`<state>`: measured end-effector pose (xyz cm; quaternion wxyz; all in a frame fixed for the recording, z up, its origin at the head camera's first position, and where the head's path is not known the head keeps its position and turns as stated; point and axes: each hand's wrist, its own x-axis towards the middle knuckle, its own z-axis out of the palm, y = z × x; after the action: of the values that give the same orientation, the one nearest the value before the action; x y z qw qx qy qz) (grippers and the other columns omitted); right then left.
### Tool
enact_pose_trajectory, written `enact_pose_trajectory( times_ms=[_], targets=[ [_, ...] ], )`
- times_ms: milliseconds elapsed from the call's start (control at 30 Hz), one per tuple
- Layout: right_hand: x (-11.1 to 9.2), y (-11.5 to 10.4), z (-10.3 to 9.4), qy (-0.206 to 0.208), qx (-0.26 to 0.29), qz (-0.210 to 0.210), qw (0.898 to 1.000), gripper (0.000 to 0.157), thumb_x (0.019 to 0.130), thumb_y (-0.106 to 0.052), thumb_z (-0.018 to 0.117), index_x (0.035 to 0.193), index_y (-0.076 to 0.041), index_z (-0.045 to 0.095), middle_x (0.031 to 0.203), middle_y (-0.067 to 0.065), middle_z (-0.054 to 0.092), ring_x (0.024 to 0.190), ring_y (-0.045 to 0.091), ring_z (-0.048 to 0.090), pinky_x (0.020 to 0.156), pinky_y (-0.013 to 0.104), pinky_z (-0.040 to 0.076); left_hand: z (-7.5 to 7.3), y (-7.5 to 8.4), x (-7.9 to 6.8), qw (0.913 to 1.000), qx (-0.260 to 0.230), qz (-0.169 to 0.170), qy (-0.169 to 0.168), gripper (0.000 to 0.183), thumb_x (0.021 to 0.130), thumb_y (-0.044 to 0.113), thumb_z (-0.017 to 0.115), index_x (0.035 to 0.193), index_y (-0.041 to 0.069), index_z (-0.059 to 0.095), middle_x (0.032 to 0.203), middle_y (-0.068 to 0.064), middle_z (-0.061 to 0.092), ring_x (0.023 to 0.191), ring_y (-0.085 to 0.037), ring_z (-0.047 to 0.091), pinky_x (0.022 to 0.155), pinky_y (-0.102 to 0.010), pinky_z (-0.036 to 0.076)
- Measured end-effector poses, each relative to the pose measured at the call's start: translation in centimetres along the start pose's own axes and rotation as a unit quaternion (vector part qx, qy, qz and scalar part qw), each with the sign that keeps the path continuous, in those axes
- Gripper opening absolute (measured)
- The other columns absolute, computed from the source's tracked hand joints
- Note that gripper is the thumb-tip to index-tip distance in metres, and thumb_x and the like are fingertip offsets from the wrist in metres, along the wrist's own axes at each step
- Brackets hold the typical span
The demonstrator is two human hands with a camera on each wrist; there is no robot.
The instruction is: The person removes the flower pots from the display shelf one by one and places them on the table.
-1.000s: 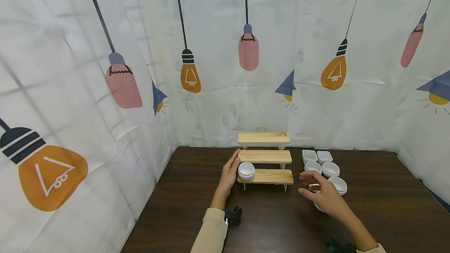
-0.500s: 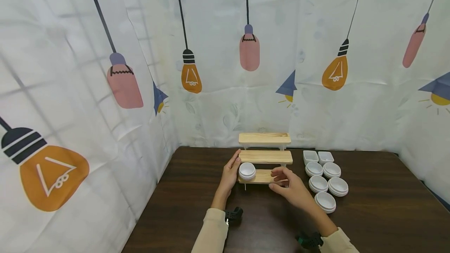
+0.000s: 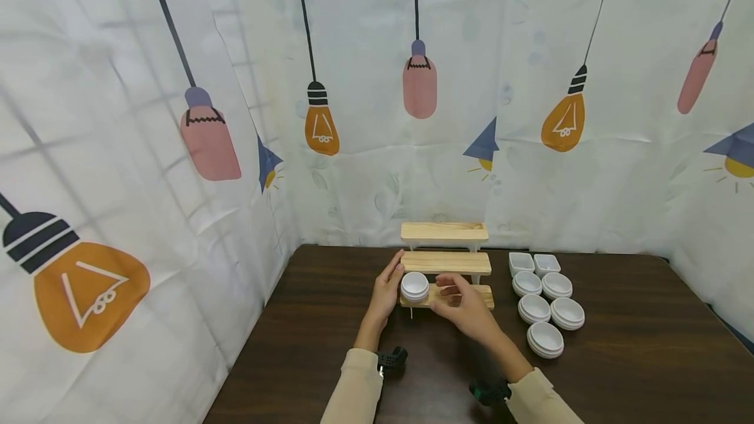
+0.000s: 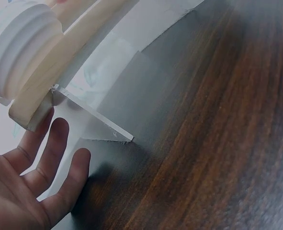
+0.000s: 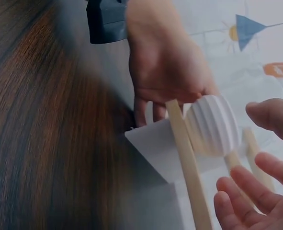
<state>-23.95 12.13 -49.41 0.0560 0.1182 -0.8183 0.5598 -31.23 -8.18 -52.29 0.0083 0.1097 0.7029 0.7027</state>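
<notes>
A three-tier wooden display stand [image 3: 446, 262] with white legs stands on the table. At the left of its lowest board sits a stack of small white ribbed bowls [image 3: 415, 286]. My left hand [image 3: 384, 296] is at the stand's left end; in the left wrist view its fingers [image 4: 60, 136] lie loosely bent by the end of the board [image 4: 79, 50], beside the white leg [image 4: 96, 114]. My right hand [image 3: 469, 311] hovers just right of the bowls, before the lowest board. In the right wrist view its fingers [image 5: 249, 184] are spread and hold nothing, apart from the bowls.
Right of the stand, several stacks of round white bowls [image 3: 545, 339] stand in rough rows on the dark wooden table [image 3: 636, 339]. Behind them are two square white dishes [image 3: 546, 263]. A printed curtain [image 3: 353, 195] hangs along the table's back edge.
My right hand has moved left, from over the bowl stacks at the right to beside the bowls on the stand. My left hand has stayed at the stand's left end.
</notes>
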Motion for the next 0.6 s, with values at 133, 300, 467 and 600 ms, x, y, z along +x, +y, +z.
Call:
enact_pose_trajectory(
  times_ms=[133, 300, 467, 600],
  targets=[
    [0.5, 0.4, 0.7, 0.007, 0.009, -0.003, 1.0, 0.052, 0.088, -0.019, 0.082, 0.134, -0.007, 0.061, 0.131, 0.017, 0.065, 0.116, 0.035, 0.065, 0.102, 0.055, 0.051, -0.1, 1.6, -0.8, 0.9999, -0.001, -0.001, -0.011, 0.045, 0.111, 0.025, 0.046, 0.156, 0.02, 0.045, 0.165, -0.007, 0.037, 0.154, -0.03, 0.031, 0.126, -0.052, 0.025],
    [1.1, 0.9, 1.3, 0.008, 0.017, -0.004, 1.0, 0.054, 0.087, -0.021, 0.083, 0.135, -0.007, 0.061, 0.131, 0.016, 0.066, 0.117, 0.037, 0.064, 0.102, 0.054, 0.052, -0.1, 2.2, -1.2, 0.9999, -0.002, -0.001, -0.017, 0.046, 0.111, 0.025, 0.046, 0.157, 0.02, 0.043, 0.165, -0.008, 0.036, 0.154, -0.03, 0.03, 0.126, -0.052, 0.026],
    [1.5, 1.1, 1.7, 0.011, 0.012, -0.002, 1.0, 0.057, 0.086, -0.022, 0.085, 0.135, -0.007, 0.061, 0.127, 0.015, 0.068, 0.117, 0.036, 0.065, 0.101, 0.052, 0.053, -0.2, 2.0, -1.0, 0.9997, -0.003, -0.004, -0.022, 0.047, 0.111, 0.026, 0.045, 0.158, 0.021, 0.042, 0.166, -0.006, 0.034, 0.155, -0.028, 0.028, 0.126, -0.051, 0.024],
    [1.8, 1.1, 1.9, 0.011, 0.003, -0.002, 1.0, 0.057, 0.086, -0.023, 0.085, 0.135, -0.008, 0.061, 0.124, 0.012, 0.069, 0.115, 0.029, 0.066, 0.099, 0.048, 0.054, -0.2, 1.9, -0.9, 0.9997, -0.003, -0.005, -0.022, 0.046, 0.111, 0.026, 0.045, 0.158, 0.022, 0.043, 0.166, -0.007, 0.035, 0.155, -0.029, 0.028, 0.126, -0.053, 0.024]
  ],
)
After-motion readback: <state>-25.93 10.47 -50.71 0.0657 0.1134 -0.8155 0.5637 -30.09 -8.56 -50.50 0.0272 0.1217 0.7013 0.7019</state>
